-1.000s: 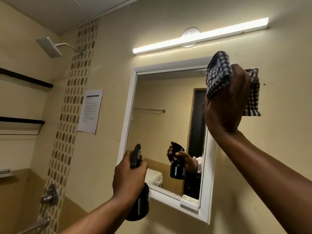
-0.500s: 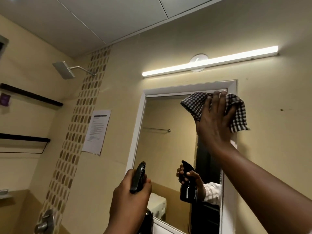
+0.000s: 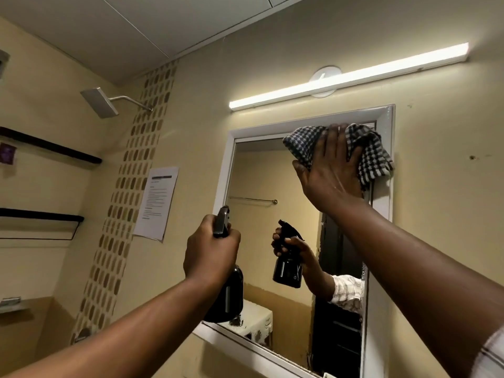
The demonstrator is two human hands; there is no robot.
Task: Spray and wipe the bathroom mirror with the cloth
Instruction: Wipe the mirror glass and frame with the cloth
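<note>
At the mirror's (image 3: 261,214) top right corner the right hand (image 3: 331,173) presses flat the limp, light checked cloth (image 3: 371,156), best bunched under the palm, while the left hand (image 3: 210,255) below grips the black spray bottle (image 3: 227,298) by its neck.

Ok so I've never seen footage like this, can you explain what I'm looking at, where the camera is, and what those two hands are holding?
There is no machine here. The camera sits on a person's head, so you see their own two bare arms reaching forward. The left hand grips a black plastic spray bottle, held up in front of the white-framed bathroom mirror. The right hand presses a black-and-white checked cloth flat against the mirror's upper right corner. The second hand and bottle inside the glass are only reflections. A lit white strip light hangs above the mirror, and a printed paper notice is stuck on the wall to its left.
</note>
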